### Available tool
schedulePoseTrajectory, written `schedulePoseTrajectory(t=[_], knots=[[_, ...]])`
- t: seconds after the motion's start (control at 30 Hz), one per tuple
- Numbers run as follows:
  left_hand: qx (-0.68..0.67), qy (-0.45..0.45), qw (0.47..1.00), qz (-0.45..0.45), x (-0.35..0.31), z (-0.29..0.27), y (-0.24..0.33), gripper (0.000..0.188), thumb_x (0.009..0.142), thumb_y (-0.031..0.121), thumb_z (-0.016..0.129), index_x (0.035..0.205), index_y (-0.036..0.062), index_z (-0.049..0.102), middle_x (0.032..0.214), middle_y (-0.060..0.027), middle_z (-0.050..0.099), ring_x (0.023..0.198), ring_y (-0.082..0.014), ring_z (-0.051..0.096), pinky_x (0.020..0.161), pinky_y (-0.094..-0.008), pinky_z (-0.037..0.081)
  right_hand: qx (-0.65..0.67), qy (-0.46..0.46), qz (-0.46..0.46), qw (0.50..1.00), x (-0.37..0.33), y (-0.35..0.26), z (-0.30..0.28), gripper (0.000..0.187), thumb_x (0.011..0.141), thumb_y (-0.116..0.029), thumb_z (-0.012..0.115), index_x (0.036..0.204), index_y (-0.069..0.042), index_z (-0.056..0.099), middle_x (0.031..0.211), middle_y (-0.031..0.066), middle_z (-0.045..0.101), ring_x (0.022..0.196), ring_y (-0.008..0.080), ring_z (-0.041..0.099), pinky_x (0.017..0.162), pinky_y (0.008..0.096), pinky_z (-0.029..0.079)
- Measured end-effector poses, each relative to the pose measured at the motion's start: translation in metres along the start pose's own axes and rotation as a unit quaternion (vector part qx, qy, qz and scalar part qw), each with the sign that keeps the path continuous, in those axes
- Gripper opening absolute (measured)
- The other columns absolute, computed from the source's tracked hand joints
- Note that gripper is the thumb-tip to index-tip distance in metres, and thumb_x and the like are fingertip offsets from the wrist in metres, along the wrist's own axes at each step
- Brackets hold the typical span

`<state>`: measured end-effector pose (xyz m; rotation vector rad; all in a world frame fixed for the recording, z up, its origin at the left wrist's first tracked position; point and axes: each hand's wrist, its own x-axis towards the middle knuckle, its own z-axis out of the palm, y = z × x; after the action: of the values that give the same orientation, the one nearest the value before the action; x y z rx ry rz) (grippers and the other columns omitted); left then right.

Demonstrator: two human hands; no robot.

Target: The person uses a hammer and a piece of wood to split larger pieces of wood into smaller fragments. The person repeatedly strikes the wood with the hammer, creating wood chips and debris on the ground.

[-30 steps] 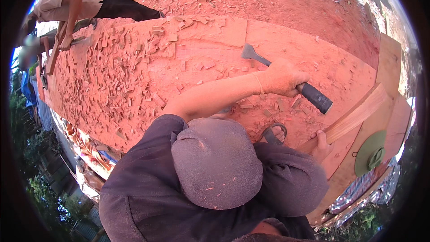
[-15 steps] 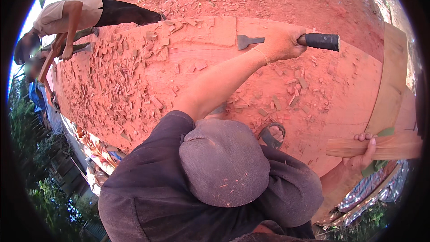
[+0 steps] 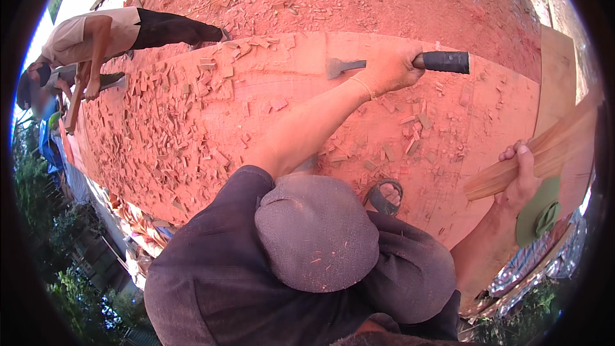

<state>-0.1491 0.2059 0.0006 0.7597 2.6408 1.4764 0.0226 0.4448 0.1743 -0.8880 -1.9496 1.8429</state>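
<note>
My left hand reaches out over the large red-brown wooden surface, wrapped around a chisel. The chisel's flared steel blade points left, and its black-wrapped handle end sticks out to the right of my fist; my wrist hides part of its shaft. Off to the right, my right hand grips a thick piece of wood, which slants up toward the right rim, apart from the chisel. My dark-clothed knees are bent below. A sandalled foot rests on the wood.
Wood chips cover the left part of the surface, with more beside my foot. A co-worker bends over at the far left, holding a wooden piece and a tool. A board stands at the right; a green cloth-like item is near my right wrist.
The wood in my right hand has swung from nearly level to a slant, its right end higher. My left hand and chisel sit slightly further left in view. The co-worker's wooden piece has shifted.
</note>
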Motion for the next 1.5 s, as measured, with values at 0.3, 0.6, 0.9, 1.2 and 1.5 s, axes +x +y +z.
schedulePoseTrajectory(t=[0.3, 0.6, 0.9, 1.2, 1.5], knots=[[0.011, 0.006, 1.000, 0.024, -0.007, -0.002, -0.002, 0.013, 0.077, 0.015, 0.074, 0.080, 0.0102, 0.063, 0.076, -0.0141, 0.064, 0.073, -0.0361, 0.066, 0.063, -0.0454, 0.049, -0.170, -0.092, 0.149, 0.970, -0.036, 0.084, 0.048, 0.018, 0.085, -0.012, 0.068, 0.090, 0.002, 0.058, 0.063, 0.0055, 0.056, 0.053, 0.0166, 0.057, 0.053, 0.0327, 0.050], [0.039, -0.020, 0.998, 0.036, -0.014, 0.016, -0.010, 0.015, 0.078, 0.018, 0.074, 0.079, 0.0108, 0.061, 0.075, -0.0132, 0.064, 0.073, -0.0356, 0.066, 0.060, -0.0462, 0.049, 0.141, 0.120, 0.005, 0.983, 0.008, -0.014, 0.028, 0.019, 0.089, -0.007, 0.065, 0.103, 0.004, 0.058, 0.082, 0.0100, 0.061, 0.064, 0.0184, 0.060, 0.059, 0.0343, 0.053], [0.168, -0.083, 0.981, 0.045, -0.046, -0.070, -0.035, 0.022, 0.073, 0.021, 0.077, 0.074, 0.0105, 0.058, 0.069, -0.0140, 0.063, 0.067, -0.0345, 0.065, 0.058, -0.0460, 0.049, -0.277, -0.182, 0.115, 0.937, -0.063, 0.068, 0.031, 0.030, 0.078, -0.011, 0.073, 0.103, 0.003, 0.064, 0.080, 0.0047, 0.064, 0.072, 0.0101, 0.059, 0.063, 0.0286, 0.048], [-0.029, -0.040, 0.993, 0.111, -0.023, -0.037, 0.019, 0.019, 0.071, 0.019, 0.075, 0.072, 0.0132, 0.057, 0.064, -0.0111, 0.059, 0.063, -0.0352, 0.063, 0.055, -0.0457, 0.047, -0.005, 0.073, -0.051, 0.996, -0.031, -0.050, -0.039, 0.040, 0.090, -0.011, 0.068, 0.122, 0.003, 0.050, 0.103, 0.0118, 0.059, 0.088, 0.0196, 0.059, 0.079, 0.0337, 0.053], [0.065, -0.046, 0.994, 0.080, 0.034, -0.012, -0.015, 0.013, 0.077, 0.027, 0.072, 0.075, 0.0163, 0.064, 0.066, -0.0115, 0.065, 0.065, -0.0357, 0.068, 0.057, -0.0496, 0.052, 0.141, -0.006, -0.118, 0.983, -0.001, -0.082, -0.078, 0.034, 0.096, -0.023, 0.063, 0.121, -0.003, 0.050, 0.106, 0.0076, 0.052, 0.096, 0.0196, 0.052, 0.093, 0.0362, 0.045]])
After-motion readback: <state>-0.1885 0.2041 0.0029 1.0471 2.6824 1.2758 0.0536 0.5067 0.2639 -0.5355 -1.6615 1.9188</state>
